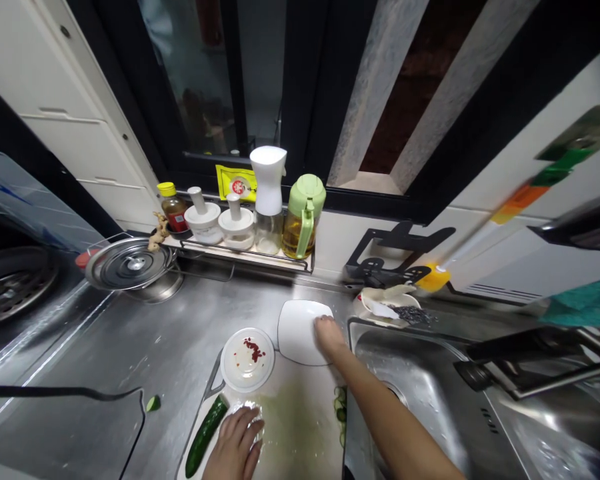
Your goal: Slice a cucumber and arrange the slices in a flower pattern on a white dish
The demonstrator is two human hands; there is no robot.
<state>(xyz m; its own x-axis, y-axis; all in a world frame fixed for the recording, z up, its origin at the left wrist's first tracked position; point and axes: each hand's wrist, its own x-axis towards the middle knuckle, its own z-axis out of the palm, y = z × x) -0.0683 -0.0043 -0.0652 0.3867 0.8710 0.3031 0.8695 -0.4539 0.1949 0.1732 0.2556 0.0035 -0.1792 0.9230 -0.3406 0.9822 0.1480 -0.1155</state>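
Note:
At the right edge of a white square plate (300, 333), my right hand (330, 337) is closed on the rim. The plate lies at the far end of the white cutting board (300, 427). My left hand (237, 440) rests on the board with its fingers stretched out, holding nothing that shows. Just left of it lies a dark green cucumber (207, 433) with a cut end. A round white dish (233, 373) with chopped red bits, perhaps chili, sits at the board's far left corner. Cucumber slices (340, 415) lie along the board's right edge.
A steel sink (430, 400) is on the right. Behind the plate, a rack holds an oil jug (304, 220), a spray bottle (269, 200) and seasoning jars (205, 223). A lidded steel pot (135, 263) stands left. A cucumber end (153, 403) lies on the counter.

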